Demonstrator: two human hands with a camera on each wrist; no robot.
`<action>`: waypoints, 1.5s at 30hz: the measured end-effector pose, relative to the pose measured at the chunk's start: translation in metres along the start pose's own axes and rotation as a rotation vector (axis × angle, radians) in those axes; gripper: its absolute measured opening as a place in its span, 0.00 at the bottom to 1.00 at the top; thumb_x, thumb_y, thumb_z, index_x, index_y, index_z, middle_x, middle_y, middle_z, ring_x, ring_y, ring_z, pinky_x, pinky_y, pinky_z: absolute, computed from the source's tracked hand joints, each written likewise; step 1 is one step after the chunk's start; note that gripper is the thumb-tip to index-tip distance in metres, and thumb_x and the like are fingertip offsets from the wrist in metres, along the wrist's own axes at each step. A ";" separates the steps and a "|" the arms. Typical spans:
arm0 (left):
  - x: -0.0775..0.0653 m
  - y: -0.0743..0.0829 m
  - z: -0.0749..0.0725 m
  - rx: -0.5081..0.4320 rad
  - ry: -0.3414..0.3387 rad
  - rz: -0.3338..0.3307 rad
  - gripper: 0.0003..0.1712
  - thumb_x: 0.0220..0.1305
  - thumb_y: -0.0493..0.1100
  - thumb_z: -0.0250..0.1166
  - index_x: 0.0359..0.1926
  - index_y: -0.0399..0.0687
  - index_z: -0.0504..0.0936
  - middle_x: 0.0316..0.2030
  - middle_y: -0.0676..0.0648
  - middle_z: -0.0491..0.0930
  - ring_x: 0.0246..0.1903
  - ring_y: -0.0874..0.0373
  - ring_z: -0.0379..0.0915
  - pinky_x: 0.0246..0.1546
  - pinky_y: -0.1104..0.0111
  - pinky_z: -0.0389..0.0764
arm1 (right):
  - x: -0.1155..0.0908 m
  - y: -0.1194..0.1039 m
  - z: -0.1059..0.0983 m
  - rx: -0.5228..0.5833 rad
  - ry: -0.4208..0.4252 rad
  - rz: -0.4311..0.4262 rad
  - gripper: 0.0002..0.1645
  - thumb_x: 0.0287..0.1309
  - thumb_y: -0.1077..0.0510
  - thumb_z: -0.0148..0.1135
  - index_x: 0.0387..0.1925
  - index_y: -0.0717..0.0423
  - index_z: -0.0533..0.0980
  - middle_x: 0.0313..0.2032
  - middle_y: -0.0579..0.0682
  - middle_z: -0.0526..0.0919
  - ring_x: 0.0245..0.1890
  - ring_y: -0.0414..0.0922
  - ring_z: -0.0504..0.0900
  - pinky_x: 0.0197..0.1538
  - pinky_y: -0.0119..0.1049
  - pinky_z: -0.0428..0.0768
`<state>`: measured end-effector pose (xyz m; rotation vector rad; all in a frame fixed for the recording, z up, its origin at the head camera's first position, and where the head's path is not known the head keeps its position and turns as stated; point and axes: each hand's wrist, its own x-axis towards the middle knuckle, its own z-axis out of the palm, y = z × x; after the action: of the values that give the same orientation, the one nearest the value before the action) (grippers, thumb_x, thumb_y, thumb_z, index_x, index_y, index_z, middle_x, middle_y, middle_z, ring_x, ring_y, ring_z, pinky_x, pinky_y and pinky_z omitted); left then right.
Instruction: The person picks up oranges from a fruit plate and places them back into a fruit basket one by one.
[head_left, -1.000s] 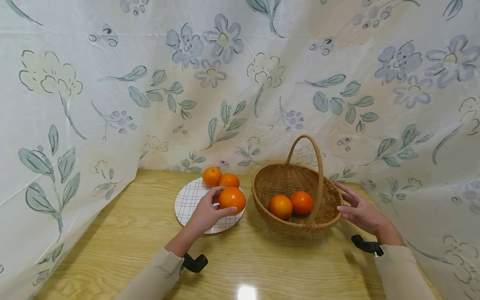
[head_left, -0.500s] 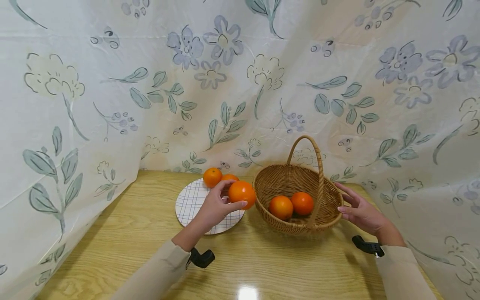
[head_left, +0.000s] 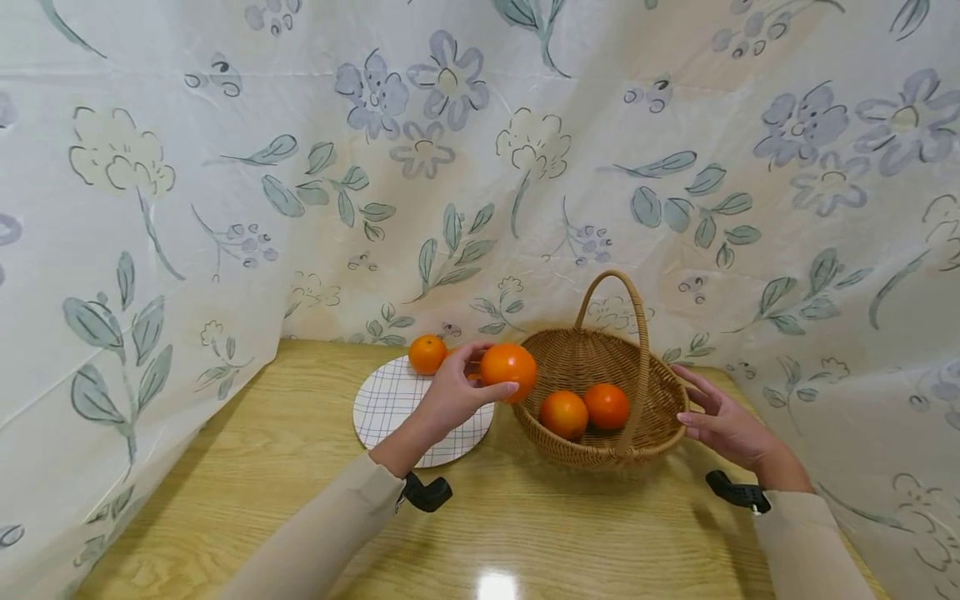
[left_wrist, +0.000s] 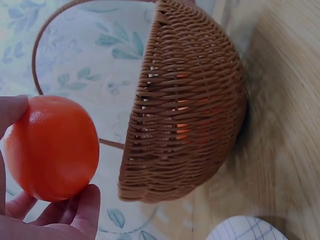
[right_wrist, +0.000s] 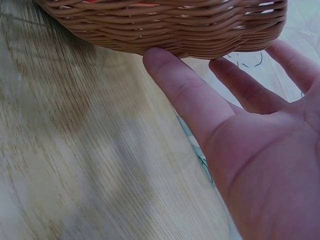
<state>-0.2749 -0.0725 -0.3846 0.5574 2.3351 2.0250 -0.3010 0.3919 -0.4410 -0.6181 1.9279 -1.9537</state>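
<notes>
My left hand (head_left: pixel 452 392) holds an orange (head_left: pixel 508 372) between thumb and fingers, in the air at the left rim of a wicker basket (head_left: pixel 555 350). In the left wrist view the held orange (left_wrist: pixel 55 150) is beside the basket's woven side (left_wrist: pixel 190 100). Two more oranges lie inside the basket, a left one (head_left: pixel 563 415) and a right one (head_left: pixel 607 406). My right hand (head_left: pixel 723 425) touches the basket's right rim with extended fingers; in the right wrist view the thumb (right_wrist: pixel 185 90) meets the wicker.
A round white plate (head_left: pixel 382 408) with a blue grid pattern lies left of the basket. An orange (head_left: pixel 427 355) sits at its back edge, and another there is mostly hidden behind my left hand. The basket's tall handle (head_left: pixel 640 333) arches over it. Floral cloth (head_left: pixel 420 233) hangs behind the wooden table (head_left: pixel 262 467).
My left hand has carried the orange rightward and slightly up, from over the plate to the basket's left rim. My right hand has stayed against the basket.
</notes>
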 end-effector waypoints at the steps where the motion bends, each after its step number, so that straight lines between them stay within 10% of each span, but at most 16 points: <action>1: 0.003 0.000 0.002 0.002 -0.002 0.000 0.38 0.57 0.48 0.78 0.67 0.55 0.74 0.59 0.47 0.76 0.55 0.51 0.77 0.56 0.58 0.82 | 0.000 0.000 0.000 -0.001 0.000 0.002 0.52 0.71 0.73 0.49 0.83 0.45 0.35 0.68 0.43 0.58 0.62 0.41 0.79 0.58 0.37 0.84; 45: 0.098 0.012 0.079 0.040 0.000 -0.162 0.43 0.56 0.63 0.75 0.68 0.50 0.73 0.57 0.47 0.81 0.52 0.54 0.77 0.61 0.56 0.78 | 0.001 0.002 -0.003 -0.033 0.013 0.024 0.52 0.72 0.73 0.48 0.83 0.47 0.33 0.69 0.43 0.57 0.62 0.39 0.79 0.57 0.37 0.84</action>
<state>-0.3452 0.0303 -0.3642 0.3555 2.3408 1.9122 -0.3037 0.3936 -0.4426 -0.5901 1.9697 -1.9197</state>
